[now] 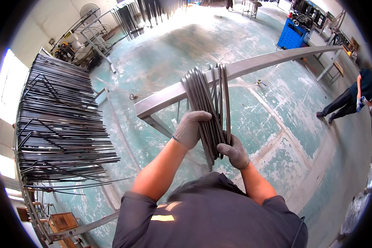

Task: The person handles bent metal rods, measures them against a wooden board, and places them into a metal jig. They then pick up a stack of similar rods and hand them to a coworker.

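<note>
A bundle of bent dark metal rods (204, 111) hangs over a grey steel beam (252, 66) in front of me. My left hand (193, 129), in a grey knit glove, is closed around the bundle's left side, its thumb lying across the front. Lower down on the right, my right hand (235, 152), gloved the same way, grips the bundle's lower part with the thumb in front; its other fingers are hidden behind the rods. A few rods (225, 91) hang slightly apart on the bundle's right side.
Many similar dark rods hang on a rack (62, 120) at the left. More rods (130, 16) hang at the far left. A blue cabinet (292, 34) stands far right, near a workbench. Another person (361, 89) stands at the right. The green floor (186, 45) is worn.
</note>
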A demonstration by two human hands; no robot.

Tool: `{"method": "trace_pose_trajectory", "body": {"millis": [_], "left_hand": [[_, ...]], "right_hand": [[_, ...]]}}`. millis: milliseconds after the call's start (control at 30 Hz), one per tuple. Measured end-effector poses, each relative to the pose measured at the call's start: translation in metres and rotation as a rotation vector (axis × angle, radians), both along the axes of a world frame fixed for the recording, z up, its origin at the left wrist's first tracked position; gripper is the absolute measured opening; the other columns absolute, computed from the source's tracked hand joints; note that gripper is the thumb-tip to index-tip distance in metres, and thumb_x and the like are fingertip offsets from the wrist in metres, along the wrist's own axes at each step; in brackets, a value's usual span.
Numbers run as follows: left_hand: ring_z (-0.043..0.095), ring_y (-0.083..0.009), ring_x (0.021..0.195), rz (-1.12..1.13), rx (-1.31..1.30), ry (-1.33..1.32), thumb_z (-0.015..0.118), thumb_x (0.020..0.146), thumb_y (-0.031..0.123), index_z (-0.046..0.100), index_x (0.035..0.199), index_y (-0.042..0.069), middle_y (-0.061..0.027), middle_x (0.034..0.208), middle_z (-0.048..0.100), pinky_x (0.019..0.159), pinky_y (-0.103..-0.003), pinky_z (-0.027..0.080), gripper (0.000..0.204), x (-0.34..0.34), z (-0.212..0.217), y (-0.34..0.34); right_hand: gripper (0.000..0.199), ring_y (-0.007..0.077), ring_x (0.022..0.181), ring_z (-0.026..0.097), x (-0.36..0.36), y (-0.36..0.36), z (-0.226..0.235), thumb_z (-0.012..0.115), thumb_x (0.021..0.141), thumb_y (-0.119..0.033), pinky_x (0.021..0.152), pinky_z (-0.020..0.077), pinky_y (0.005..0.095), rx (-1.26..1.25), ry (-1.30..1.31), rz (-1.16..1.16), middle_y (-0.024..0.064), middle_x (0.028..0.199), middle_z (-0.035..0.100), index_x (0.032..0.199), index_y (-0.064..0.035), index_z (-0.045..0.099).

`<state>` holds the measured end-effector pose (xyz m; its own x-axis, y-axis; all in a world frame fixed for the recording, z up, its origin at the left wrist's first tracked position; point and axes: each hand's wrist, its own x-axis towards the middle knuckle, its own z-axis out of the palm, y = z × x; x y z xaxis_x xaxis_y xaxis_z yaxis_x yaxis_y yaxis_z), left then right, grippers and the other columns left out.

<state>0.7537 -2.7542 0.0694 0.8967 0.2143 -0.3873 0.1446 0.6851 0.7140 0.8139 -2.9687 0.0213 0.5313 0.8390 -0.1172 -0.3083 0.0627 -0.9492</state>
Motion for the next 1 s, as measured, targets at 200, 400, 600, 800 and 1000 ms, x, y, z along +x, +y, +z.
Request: {"method": "trace_pose_trajectory", "body": {"millis": [200, 400, 600, 800, 1000], "left_hand": [[0.079, -0.0308, 0.098, -0.026, 0.008, -0.080, 0.066, 0.103, 0.018, 0.067, 0.129, -0.007, -0.0182, 0.113, 0.077, 0.093, -0.047, 0.065, 0.036, 0.019, -0.001, 0.011], [0.078, -0.0275, 0.105, -0.185, 0.053, -0.089, 0.070, 0.108, 0.028, 0.066, 0.134, -0.007, -0.0154, 0.123, 0.076, 0.096, -0.042, 0.065, 0.044, 0.060, -0.004, -0.002], [0.075, -0.0222, 0.100, -0.229, -0.032, -0.087, 0.069, 0.109, 0.036, 0.067, 0.134, 0.000, -0.0113, 0.122, 0.075, 0.093, -0.039, 0.063, 0.045, 0.040, -0.056, 0.003], [0.069, -0.0133, 0.090, 0.224, 0.519, 0.244, 0.072, 0.105, 0.031, 0.071, 0.122, -0.001, -0.0050, 0.101, 0.072, 0.085, -0.030, 0.058, 0.036, -0.135, -0.058, 0.058], [0.064, -0.0110, 0.088, 0.929, 0.962, 0.502, 0.073, 0.105, 0.021, 0.071, 0.120, -0.002, -0.0030, 0.097, 0.071, 0.080, -0.028, 0.055, 0.028, -0.349, -0.057, 0.091]], "right_hand": [[0.049, 0.0128, 0.103, 0.068, 0.016, -0.044, 0.011, 0.083, 0.093, -0.015, 0.092, 0.0573, 0.0337, -0.182, -0.168, -0.181, 0.0066, 0.112, 0.075, 0.134, 0.0052, 0.065], [0.081, 0.0430, 0.142, 0.051, -0.005, -0.009, 0.043, 0.091, 0.087, -0.042, 0.120, 0.0383, 0.0559, -0.351, -1.247, -0.707, 0.0226, 0.149, 0.058, 0.149, -0.0040, 0.056], [0.093, 0.0390, 0.153, 0.044, 0.044, 0.056, 0.035, 0.091, 0.076, -0.023, 0.129, 0.0334, 0.0479, -0.573, -1.648, -0.541, 0.0143, 0.160, 0.055, 0.160, -0.0159, 0.053], [0.089, 0.0358, 0.151, 0.048, 0.080, 0.021, 0.002, 0.084, 0.080, -0.004, 0.127, 0.0358, 0.0468, -0.711, -1.729, -0.648, 0.0128, 0.158, 0.059, 0.163, -0.0134, 0.050], [0.061, 0.0387, 0.148, 0.050, 0.046, 0.056, 0.003, 0.079, 0.099, -0.019, 0.125, 0.0378, 0.0489, -0.515, -1.619, -0.896, 0.0191, 0.156, 0.059, 0.152, -0.0010, 0.057]]}}
